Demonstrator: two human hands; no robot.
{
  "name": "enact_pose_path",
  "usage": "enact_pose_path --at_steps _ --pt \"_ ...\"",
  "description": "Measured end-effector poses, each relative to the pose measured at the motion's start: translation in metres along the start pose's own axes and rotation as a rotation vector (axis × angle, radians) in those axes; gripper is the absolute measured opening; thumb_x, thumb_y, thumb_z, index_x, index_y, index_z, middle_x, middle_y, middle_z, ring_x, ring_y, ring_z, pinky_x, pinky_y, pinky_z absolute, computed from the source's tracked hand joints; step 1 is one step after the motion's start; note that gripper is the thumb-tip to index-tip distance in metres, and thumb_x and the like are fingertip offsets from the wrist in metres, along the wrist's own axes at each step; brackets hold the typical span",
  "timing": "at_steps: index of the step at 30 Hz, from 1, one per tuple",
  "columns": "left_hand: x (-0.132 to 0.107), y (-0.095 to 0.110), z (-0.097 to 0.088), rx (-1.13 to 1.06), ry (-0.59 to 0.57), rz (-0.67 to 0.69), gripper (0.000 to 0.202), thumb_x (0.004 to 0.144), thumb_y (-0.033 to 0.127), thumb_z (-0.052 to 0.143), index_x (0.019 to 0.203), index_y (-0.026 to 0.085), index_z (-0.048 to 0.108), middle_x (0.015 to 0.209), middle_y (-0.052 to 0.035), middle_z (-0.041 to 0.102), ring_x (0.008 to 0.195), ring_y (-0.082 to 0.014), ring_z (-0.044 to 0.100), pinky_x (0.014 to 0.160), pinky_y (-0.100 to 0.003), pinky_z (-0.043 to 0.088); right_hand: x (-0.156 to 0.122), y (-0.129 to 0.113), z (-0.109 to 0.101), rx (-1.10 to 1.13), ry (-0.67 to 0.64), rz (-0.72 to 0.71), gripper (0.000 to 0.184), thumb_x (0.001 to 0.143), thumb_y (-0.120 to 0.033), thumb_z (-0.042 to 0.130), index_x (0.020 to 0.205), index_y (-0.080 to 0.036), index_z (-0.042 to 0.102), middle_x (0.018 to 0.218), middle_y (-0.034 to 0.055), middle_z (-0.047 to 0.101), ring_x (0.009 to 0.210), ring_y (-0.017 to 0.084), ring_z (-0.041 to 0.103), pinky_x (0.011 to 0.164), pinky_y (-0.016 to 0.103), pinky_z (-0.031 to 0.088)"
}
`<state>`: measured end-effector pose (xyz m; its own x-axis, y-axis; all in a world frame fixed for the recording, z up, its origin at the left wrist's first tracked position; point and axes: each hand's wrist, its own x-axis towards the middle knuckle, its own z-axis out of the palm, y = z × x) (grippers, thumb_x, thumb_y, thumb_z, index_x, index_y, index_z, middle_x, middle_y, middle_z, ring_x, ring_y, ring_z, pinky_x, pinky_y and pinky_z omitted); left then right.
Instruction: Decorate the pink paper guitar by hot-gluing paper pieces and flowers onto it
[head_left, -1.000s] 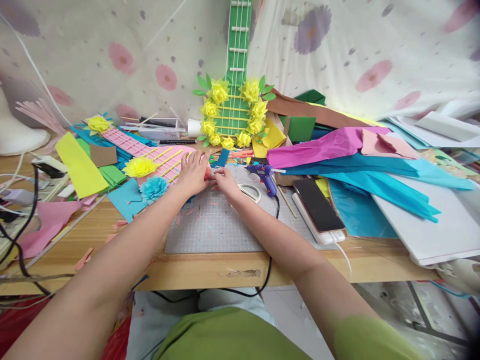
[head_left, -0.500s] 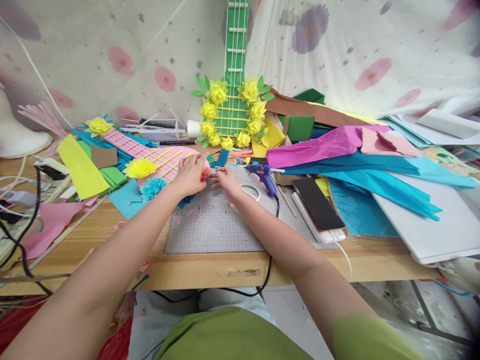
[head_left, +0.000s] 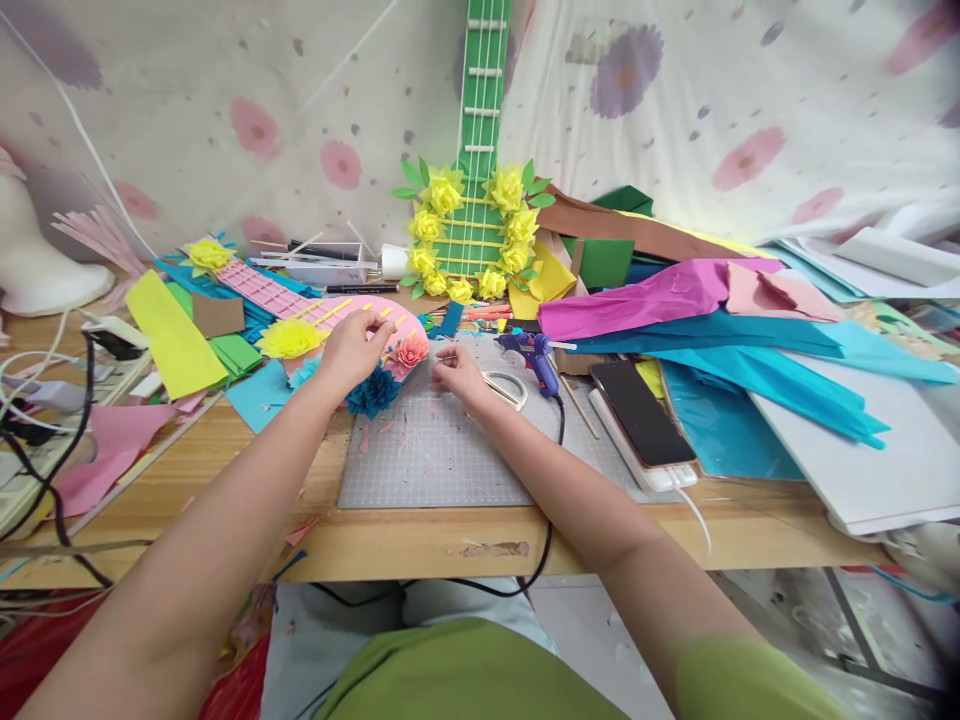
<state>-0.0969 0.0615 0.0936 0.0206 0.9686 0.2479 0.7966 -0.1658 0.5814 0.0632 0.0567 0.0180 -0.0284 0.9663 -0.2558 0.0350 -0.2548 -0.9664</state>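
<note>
A pink paper guitar (head_left: pixel 356 308) lies at a slant on the table, with yellow strips across its body. A coral paper flower (head_left: pixel 409 353), a dark blue one (head_left: pixel 373 391) and a yellow one (head_left: pixel 289 338) sit along its edge. Just above the body is my left hand (head_left: pixel 358 348), thumb and fingertips pinched together; what they hold, if anything, is too small to make out. To the right of the coral flower, my right hand (head_left: pixel 459 375) has its fingers curled closed over the cutting mat (head_left: pixel 435 460). Anything inside that hand is hidden.
A blue glue gun (head_left: pixel 534 352) and white-handled scissors (head_left: pixel 505 390) lie right of my right hand. A phone (head_left: pixel 641 412) rests on a white power strip. Behind stands a green paper guitar (head_left: pixel 480 150) with yellow flowers. Magenta crepe paper (head_left: pixel 645 300) spreads rightward.
My left hand has lifted off the coral flower and moved left, with its fingers drawn together. My right hand has come away from the flower and its fingers have curled in.
</note>
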Motion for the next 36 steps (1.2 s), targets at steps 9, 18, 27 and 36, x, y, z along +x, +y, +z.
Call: enact_pose_path --at_steps 9,18,27,36 --pt "-0.004 -0.007 -0.007 0.006 0.028 -0.079 0.029 0.080 0.047 0.051 0.072 0.018 0.055 0.075 -0.0029 0.061 0.074 -0.0175 0.056 0.072 -0.029 0.043 -0.016 0.003 0.017 -0.646 0.140 -0.501 0.096 0.065 -0.033 0.071 0.143 -0.017 0.016 0.127 0.0170 0.042 0.116 0.028 0.046 0.093 0.044 0.044" --pt "-0.005 -0.026 -0.008 -0.072 0.005 -0.082 0.024 0.078 0.040 0.054 0.084 0.018 0.059 0.086 -0.0040 0.064 0.079 -0.0176 0.058 0.078 -0.031 0.047 -0.011 0.000 0.021 -0.816 0.180 -0.774 0.078 0.076 -0.028 0.058 0.144 -0.017 0.021 0.134 0.0181 0.036 0.126 0.031 0.037 0.101 0.047 0.039" --pt "0.000 -0.034 -0.014 0.029 -0.003 -0.091 0.020 0.075 0.025 0.053 0.092 0.016 0.061 0.097 -0.0073 0.066 0.089 -0.0200 0.061 0.083 -0.033 0.048 -0.008 -0.003 0.003 -0.767 0.195 -0.855 0.061 0.078 -0.023 0.052 0.136 -0.015 0.033 0.130 0.0169 0.042 0.121 0.026 0.043 0.099 0.040 0.041" --pt "0.028 -0.037 0.001 0.230 -0.252 0.157 0.039 0.078 0.029 0.052 0.113 0.018 0.063 0.119 -0.0070 0.064 0.107 -0.0223 0.059 0.094 -0.033 0.044 -0.028 -0.006 -0.055 -0.880 0.088 -0.637 0.015 0.082 -0.017 0.048 0.093 -0.018 0.059 0.088 0.0058 0.060 0.076 0.016 0.055 0.069 0.027 0.040"
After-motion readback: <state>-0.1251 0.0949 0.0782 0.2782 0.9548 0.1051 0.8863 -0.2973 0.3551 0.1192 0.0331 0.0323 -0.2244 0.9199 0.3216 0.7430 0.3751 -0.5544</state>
